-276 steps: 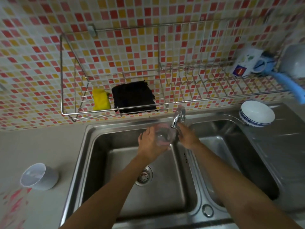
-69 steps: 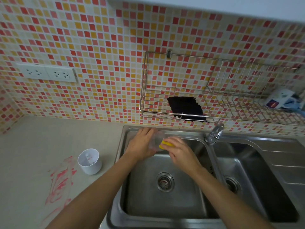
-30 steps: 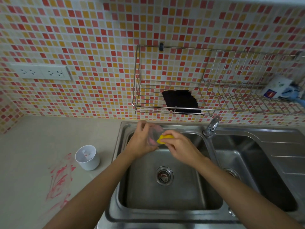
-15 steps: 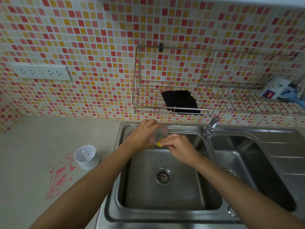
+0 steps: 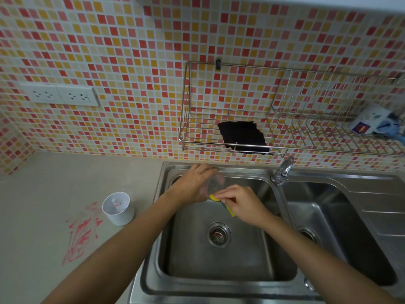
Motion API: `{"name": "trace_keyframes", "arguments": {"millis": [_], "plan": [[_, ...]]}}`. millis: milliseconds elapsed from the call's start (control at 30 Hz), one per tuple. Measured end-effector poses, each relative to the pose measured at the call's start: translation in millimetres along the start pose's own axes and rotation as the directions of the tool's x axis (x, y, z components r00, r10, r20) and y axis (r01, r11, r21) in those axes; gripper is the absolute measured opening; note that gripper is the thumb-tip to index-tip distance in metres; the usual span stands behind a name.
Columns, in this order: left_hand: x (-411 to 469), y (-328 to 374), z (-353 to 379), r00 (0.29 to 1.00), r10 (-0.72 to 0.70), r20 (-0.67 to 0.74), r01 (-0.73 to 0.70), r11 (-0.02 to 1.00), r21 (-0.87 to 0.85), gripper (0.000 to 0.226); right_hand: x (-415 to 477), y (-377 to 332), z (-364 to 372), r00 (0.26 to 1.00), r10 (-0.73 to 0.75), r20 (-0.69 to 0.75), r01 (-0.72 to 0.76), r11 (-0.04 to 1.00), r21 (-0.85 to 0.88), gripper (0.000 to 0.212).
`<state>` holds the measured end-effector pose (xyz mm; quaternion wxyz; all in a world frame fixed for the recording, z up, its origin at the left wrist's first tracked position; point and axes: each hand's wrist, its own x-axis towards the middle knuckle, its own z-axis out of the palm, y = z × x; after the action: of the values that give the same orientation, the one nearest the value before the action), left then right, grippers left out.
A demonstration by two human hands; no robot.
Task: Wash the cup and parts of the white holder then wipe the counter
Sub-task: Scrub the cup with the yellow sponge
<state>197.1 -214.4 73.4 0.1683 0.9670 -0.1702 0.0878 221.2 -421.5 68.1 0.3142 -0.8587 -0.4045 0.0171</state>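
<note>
Over the left sink basin (image 5: 219, 266) my left hand (image 5: 192, 185) holds a clear cup (image 5: 215, 184), its mouth turned toward my right hand. My right hand (image 5: 243, 202) grips a yellow sponge (image 5: 215, 198) with a green underside and presses it against the cup's rim. A white holder (image 5: 118, 208) stands upright on the beige counter (image 5: 54, 187), left of the sink, with small red specks inside. Red smears (image 5: 82, 231) stain the counter beside the holder.
The tap (image 5: 282, 171) stands between the two basins; no water stream shows. A wire wall rack (image 5: 274, 128) above the sink carries a black cloth (image 5: 243, 137) and, at far right, a white mug (image 5: 368, 121) with blue items. Wall sockets (image 5: 59, 95) sit at left.
My right hand with the sponge has slid down and right along the cup's rim, and the green side of the sponge now shows. The left hand has turned the cup slightly.
</note>
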Motion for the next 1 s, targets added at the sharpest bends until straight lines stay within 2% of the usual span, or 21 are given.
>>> {"name": "trace_keyframes", "arguments": {"millis": [67, 133, 200, 300, 467, 600, 700, 733, 800, 867, 900, 933, 1000], "plan": [[-0.7, -2.0, 1.9, 1.0, 0.002, -0.004, -0.002, 1.0, -0.006, 0.075, -0.3, 5.9, -8.5, 0.992, -0.119, 0.033, 0.123, 0.971, -0.203, 0.032], [0.7, -2.0, 0.6, 1.0, -0.006, -0.017, 0.005, 0.999, -0.034, 0.074, 1.4, 10.3, -12.5, 0.966, -0.253, 0.06, 0.255, 0.873, -0.416, 0.035], [2.7, -0.3, -2.5, 1.0, -0.011, -0.025, 0.009, 0.998, -0.07, 0.071, 2.0, 12.2, -12.8, 0.944, -0.321, 0.071, 0.315, 0.822, -0.475, 0.036], [3.4, 1.9, -4.3, 1.0, -0.017, -0.017, 0.015, 0.988, -0.152, 0.074, 1.7, 13.1, -10.3, 0.941, -0.336, 0.035, 0.307, 0.806, -0.506, 0.038], [0.1, 1.7, 1.0, 0.997, -0.082, -0.011, 0.075, 0.954, -0.289, 0.079, 2.8, 14.8, -10.0, 0.938, -0.346, 0.003, 0.298, 0.804, -0.515, 0.035], [-2.1, 5.1, 8.0, 0.99, -0.136, -0.037, 0.12, 0.951, -0.284, 0.094, 1.3, 12.5, -11.4, 0.932, -0.362, -0.023, 0.301, 0.807, -0.508, 0.034], [-2.1, 5.8, 12.5, 0.976, -0.196, -0.093, 0.16, 0.941, -0.299, 0.089, 2.3, 10.6, -9.0, 0.945, -0.325, -0.039, 0.272, 0.847, -0.457, 0.039], [-1.2, 4.5, 12.4, 0.976, -0.199, -0.092, 0.164, 0.94, -0.299, 0.085, 3.1, 8.3, -6.9, 0.957, -0.285, -0.051, 0.241, 0.884, -0.401, 0.037], [0.7, 1.0, 10.2, 0.981, -0.185, -0.058, 0.163, 0.949, -0.271, 0.081, 4.3, 2.0, -2.2, 0.99, -0.125, -0.062, 0.113, 0.979, -0.168, 0.03], [1.8, -1.6, 7.7, 0.986, -0.163, -0.027, 0.155, 0.971, -0.184, 0.08, 7.6, -0.3, -1.9, 0.997, 0.077, -0.014, -0.076, 0.995, 0.059, 0.027], [2.0, -1.5, 6.3, 0.987, -0.158, -0.02, 0.154, 0.98, -0.124, 0.08, 9.1, -0.8, -4.1, 0.994, 0.106, 0.03, -0.108, 0.99, 0.092, 0.026], [2.3, -1.2, 5.9, 0.988, -0.152, -0.013, 0.151, 0.986, -0.076, 0.079, 10.6, 1.3, -7.1, 0.996, 0.062, 0.057, -0.064, 0.997, 0.034, 0.027], [2.9, -0.5, 5.2, 0.99, -0.137, 0.017, 0.138, 0.988, -0.072, 0.076, 13.6, 7.9, -12.4, 0.986, -0.131, 0.1, 0.15, 0.963, -0.224, 0.031]]}}
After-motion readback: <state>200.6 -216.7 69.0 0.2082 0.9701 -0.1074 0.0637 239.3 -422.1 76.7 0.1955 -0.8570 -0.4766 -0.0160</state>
